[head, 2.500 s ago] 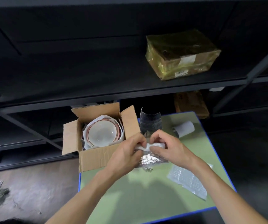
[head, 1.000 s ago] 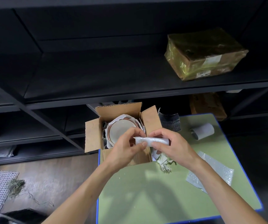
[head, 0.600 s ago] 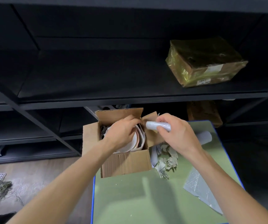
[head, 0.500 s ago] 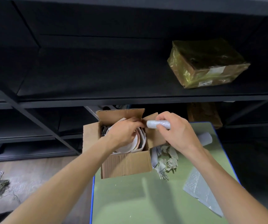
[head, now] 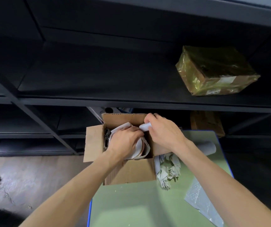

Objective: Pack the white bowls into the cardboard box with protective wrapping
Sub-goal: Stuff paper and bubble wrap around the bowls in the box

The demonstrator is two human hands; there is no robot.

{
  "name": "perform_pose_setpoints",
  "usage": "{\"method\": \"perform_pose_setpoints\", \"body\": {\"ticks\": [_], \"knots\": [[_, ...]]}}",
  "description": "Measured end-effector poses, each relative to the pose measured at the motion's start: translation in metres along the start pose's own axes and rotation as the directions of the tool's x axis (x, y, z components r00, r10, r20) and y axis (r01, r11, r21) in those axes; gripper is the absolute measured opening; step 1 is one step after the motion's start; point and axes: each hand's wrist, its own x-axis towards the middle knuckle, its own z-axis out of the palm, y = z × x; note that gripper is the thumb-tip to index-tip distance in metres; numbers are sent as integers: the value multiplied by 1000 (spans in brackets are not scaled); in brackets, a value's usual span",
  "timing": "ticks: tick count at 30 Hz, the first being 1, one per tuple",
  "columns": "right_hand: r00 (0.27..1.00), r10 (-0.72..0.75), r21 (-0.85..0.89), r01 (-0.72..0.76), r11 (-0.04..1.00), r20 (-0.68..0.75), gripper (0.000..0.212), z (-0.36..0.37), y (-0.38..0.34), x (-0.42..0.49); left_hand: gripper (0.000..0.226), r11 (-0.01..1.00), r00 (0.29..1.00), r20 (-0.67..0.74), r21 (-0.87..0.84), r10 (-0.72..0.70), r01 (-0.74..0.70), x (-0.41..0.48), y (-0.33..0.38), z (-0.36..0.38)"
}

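An open cardboard box (head: 131,171) stands at the far left corner of the green table (head: 139,205). Inside it, white bowls (head: 140,149) with brown rims stand tilted on edge, wrapped in white foam sheet. My left hand (head: 125,140) reaches into the box and presses against the bowls, pushing them to the left. My right hand (head: 162,130) holds a rolled white wrapping piece (head: 144,126) over the box's right inner side, its end pointing into the gap beside the bowls.
Crumpled paper (head: 168,167) lies right of the box, a bubble wrap sheet (head: 201,202) near the table's right edge, and a white roll (head: 210,147) at the far right. A dark shelf rack (head: 131,100) rises behind with a taped parcel (head: 215,71) on it.
My right hand has carried the rolled wrapping from above the table to the box's right inner side. My left hand let go of it and went into the box against the bowls.
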Motion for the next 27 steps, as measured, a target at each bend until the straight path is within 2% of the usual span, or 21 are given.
{"method": "perform_pose_setpoints", "body": {"ticks": [3,7,10,15,18,22,27], "knots": [[999,-36,-185,31,982,-24,27,7,-7,9,34,999,999,-4,19,-45,45,2,2,2],[998,-31,-230,43,972,57,29,18,-17,19,21,996,996,-13,33,-87,87,3,4,5],[998,-19,-203,32,979,63,31,29,-16,19,21,996,996,-16,22,-85,86,2,4,5],[989,-31,-70,21,997,-145,22,38,-2,3,33,996,995,-31,2,-92,93,1,3,6],[980,-37,-96,18,995,-198,22,45,5,2,33,996,996,-12,8,-88,88,2,4,6],[979,-43,-183,5,983,-202,20,49,0,5,28,996,996,7,11,-92,92,3,6,1],[979,-34,-153,3,988,-202,19,54,2,2,34,995,995,26,28,-101,100,3,8,-1]]}}
